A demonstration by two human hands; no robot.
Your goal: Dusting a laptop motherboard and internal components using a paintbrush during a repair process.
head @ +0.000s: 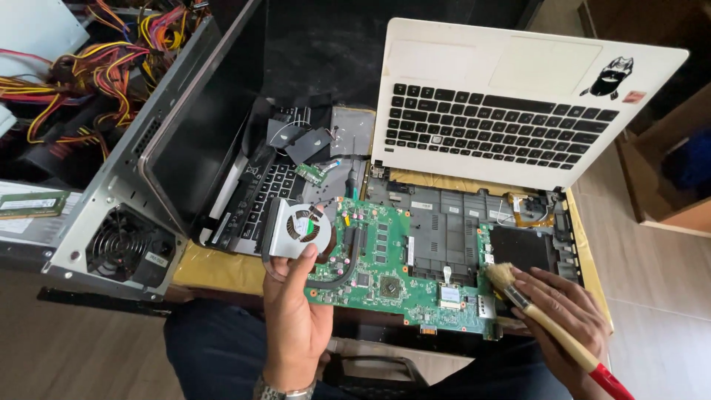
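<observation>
A green motherboard (378,259) was held between both hands above the opened laptop base (459,215). Its fan end (300,226) was gripped by the left hand (296,318); a brush (544,318) was clasped in the right hand (566,315), bristles touching the board's right edge.

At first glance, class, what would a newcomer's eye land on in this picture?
The green circuit board at centre, with its cooling fan gripped by the left hand. At lower right, the right hand holds a paintbrush to the board's edge. Above, a white keyboard panel leans open over the laptop base.
</observation>
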